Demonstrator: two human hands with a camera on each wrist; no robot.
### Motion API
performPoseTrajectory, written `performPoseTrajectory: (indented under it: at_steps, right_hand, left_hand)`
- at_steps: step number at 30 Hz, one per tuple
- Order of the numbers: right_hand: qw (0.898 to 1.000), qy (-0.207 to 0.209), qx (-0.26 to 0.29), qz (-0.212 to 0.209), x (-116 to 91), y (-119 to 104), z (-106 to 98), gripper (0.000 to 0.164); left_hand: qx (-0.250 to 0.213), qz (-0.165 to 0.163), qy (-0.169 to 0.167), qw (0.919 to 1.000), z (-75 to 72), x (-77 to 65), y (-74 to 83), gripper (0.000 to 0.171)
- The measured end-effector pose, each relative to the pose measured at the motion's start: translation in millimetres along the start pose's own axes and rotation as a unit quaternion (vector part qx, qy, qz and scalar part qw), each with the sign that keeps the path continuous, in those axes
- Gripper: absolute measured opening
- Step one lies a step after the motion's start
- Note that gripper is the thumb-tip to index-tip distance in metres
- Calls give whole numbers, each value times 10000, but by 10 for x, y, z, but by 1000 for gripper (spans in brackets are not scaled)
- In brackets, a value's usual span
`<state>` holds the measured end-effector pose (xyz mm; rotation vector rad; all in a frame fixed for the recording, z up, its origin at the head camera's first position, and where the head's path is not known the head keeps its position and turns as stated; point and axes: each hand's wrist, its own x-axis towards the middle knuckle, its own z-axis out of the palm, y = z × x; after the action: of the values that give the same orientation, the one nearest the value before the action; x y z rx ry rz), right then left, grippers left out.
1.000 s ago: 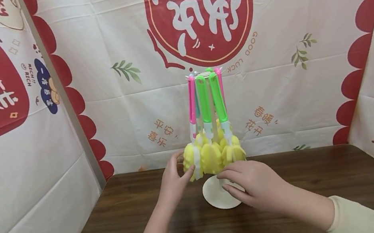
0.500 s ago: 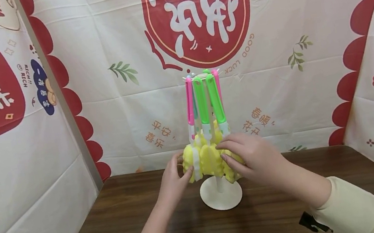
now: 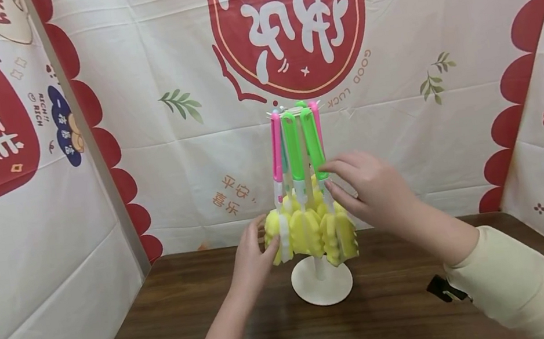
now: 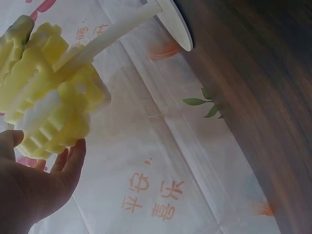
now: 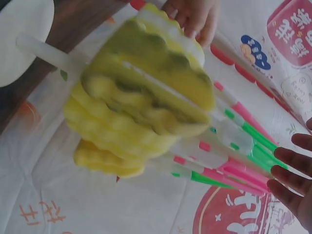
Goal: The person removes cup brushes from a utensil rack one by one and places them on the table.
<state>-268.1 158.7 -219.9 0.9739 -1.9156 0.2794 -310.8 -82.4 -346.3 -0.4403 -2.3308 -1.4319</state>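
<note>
Several bottle brushes with yellow sponge heads hang by pink, green and blue-green handles from a white stand. My left hand holds the sponge head of a pink-handled brush at the left, thumb in front and fingers behind. In the left wrist view, the fingertips cup that sponge from below. My right hand is raised beside the right green-handled brush, fingertips at the bottom of its handle, fingers spread loosely. Below it hangs that brush's sponge head, with greyish marks showing in the right wrist view.
The stand is on a dark wooden table, near its back edge. A white printed cloth hangs behind and at both sides. A black strap piece hangs at my right sleeve.
My right hand has risen from low near the stand's base, past the right sponge head, to the green handle's lower end. That sponge head now hangs turned. My left hand stays in place.
</note>
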Motion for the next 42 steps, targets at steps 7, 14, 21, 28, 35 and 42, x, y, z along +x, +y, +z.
performPoseTrajectory:
  at_steps: [7, 14, 21, 28, 35, 42]
  right_hand:
    - [9997, 121, -27, 189, 144, 88, 6, 31]
    - [9992, 324, -110, 182, 240, 154, 59, 40]
    - [9982, 272, -96, 518, 358, 193, 127, 49]
    - [9960, 368, -3, 808, 472, 254, 191, 49]
    - [9967, 340, 92, 736, 602, 363, 246, 46]
    - [9891, 133, 450, 1395, 745, 402, 282, 40]
  left_hand:
    - [-206, 84, -92, 9997, 16, 27, 54, 55]
    - [-82, 74, 0, 9999, 40, 76, 110, 53]
    - [18, 263, 206, 9994, 72, 124, 142, 53]
    - [-17, 178, 338, 9993, 118, 156, 166, 50]
    - [90, 94, 268, 9996, 137, 202, 209, 44]
    - [0, 58, 332, 9994, 151, 218, 229, 42]
